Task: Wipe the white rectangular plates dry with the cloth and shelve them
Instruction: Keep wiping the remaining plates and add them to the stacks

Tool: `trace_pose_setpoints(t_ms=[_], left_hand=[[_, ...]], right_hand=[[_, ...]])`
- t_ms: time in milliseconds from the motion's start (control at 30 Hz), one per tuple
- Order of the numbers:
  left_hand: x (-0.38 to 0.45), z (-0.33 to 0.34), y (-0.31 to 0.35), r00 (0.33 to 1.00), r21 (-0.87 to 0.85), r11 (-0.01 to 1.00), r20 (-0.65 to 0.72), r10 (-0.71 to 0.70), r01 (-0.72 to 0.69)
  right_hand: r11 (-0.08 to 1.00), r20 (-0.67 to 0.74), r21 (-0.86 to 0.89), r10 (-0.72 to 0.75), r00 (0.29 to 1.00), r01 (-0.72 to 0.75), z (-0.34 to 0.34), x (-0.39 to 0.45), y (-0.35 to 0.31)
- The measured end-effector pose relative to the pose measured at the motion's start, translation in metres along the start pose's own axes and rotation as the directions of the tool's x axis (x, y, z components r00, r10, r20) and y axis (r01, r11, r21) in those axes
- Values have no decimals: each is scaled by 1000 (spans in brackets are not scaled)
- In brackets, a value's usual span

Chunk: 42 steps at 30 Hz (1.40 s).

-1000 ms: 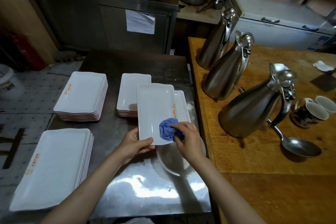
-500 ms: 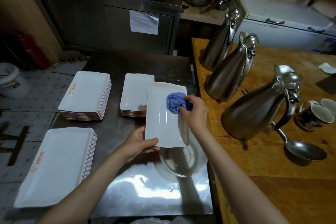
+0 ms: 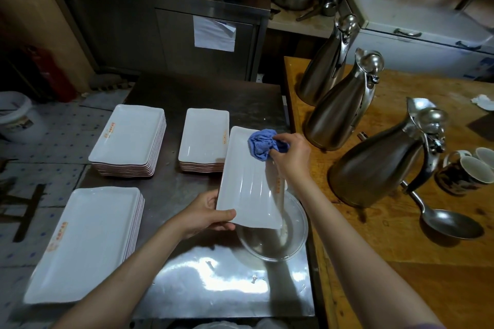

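A person's left hand (image 3: 205, 215) grips the near corner of a white plate (image 3: 248, 181), thumb curled over the rim and fingers underneath, holding it tilted above a steel table (image 3: 213, 280). The right hand (image 3: 290, 157) pinches a bunched blue cloth (image 3: 263, 144) between thumb and curled fingers and presses it against the plate's far end. The plate hangs over a shallow metal dish (image 3: 275, 238), near the table's right edge.

To dry it well, the judgement here is that the cloth should sweep the full length in overlapping strokes, reach into the raised rim and corners, then cover the underside, while the left hand keeps a firm hold so the wet glaze does not slip. The streaks of light on the surface suggest moisture remains.

Three stacks (image 3: 128, 141) of matching plates sit on the table to the left, so shelving appears some way off; no shelf can be identified.

Each plate carries a small orange mark along one edge, apparently a line of characters, too small to read. A sheet of paper (image 3: 213, 35) is stuck to the dark cabinet behind; no writing shows on it. Three steel jugs (image 3: 374, 163) on the wooden counter at right bear no visible label.
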<state>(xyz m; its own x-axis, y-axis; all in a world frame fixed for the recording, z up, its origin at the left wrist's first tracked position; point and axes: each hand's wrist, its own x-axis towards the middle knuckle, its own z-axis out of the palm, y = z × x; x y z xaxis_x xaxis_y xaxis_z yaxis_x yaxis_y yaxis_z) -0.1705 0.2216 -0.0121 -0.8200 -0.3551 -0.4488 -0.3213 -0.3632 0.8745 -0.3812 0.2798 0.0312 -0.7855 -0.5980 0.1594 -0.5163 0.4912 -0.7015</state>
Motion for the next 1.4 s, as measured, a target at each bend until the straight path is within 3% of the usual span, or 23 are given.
trace_pose_setpoints(t_ms=[233, 400, 733, 1167, 1300, 1400], left_hand=[[1, 5, -2, 999, -13, 1000, 37, 22, -21], [2, 4, 0, 1000, -39, 999, 4, 23, -22], [6, 0, -4, 998, -125, 992, -66, 7, -16], [10, -7, -6, 990, -197, 978, -138, 36, -63], [9, -11, -8, 985, -197, 977, -170, 42, -76], [9, -13, -9, 980, -220, 971, -194, 48, -91]], right_hand=[[998, 118, 58, 4, 993, -11, 3, -5, -8], [996, 222, 66, -79, 972, 66, 7, -14, -10], [966, 486, 38, -241, 840, 255, 3, -46, -6], [925, 482, -9, -328, 812, 380, 4, -61, 11], [967, 363, 25, -245, 899, 253, -4, -62, 7], [958, 434, 25, -268, 860, 285, -5, -73, -2]])
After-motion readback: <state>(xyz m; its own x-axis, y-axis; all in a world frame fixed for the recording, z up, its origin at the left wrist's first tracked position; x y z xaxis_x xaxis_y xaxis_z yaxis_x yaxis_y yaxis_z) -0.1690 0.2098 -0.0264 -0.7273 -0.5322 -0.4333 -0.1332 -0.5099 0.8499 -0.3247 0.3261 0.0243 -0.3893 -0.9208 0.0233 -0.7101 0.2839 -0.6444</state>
